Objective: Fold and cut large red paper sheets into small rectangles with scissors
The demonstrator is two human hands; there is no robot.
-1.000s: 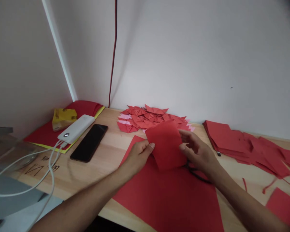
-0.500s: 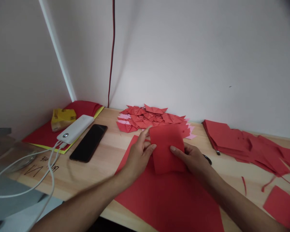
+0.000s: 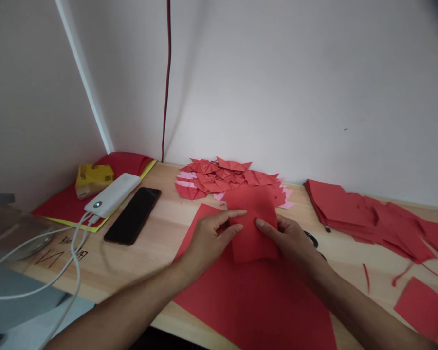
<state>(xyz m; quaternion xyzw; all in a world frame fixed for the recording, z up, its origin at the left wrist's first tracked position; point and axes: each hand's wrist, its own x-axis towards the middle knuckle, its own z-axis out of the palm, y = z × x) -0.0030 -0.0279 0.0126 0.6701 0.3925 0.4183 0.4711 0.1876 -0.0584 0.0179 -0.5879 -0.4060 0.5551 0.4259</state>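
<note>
A small red paper sheet [image 3: 253, 243] is held upright above a larger red sheet [image 3: 263, 291] that lies on the wooden table. My right hand [image 3: 292, 238] grips the small sheet by its right edge, thumb in front and fingers behind it. At the left edge, my left hand [image 3: 215, 233] has its index finger and thumb apart, both over the sheet's front face. Its other fingers are partly hidden. Beside my right hand, a black loop-shaped handle [image 3: 311, 238] shows in part; the rest is covered.
Behind the hands lies a pile of folded red and pink paper pieces [image 3: 226, 177]. Stacked red sheets [image 3: 350, 209] and a cut red piece [image 3: 423, 308] are to the right. A black phone [image 3: 133, 216], white power bank [image 3: 113, 194] with cables, and yellow packet [image 3: 94, 180] lie left.
My left index finger has moved from the sheet's upper left edge down onto its front face, and the thumb has shifted slightly. My right hand keeps its grip.
</note>
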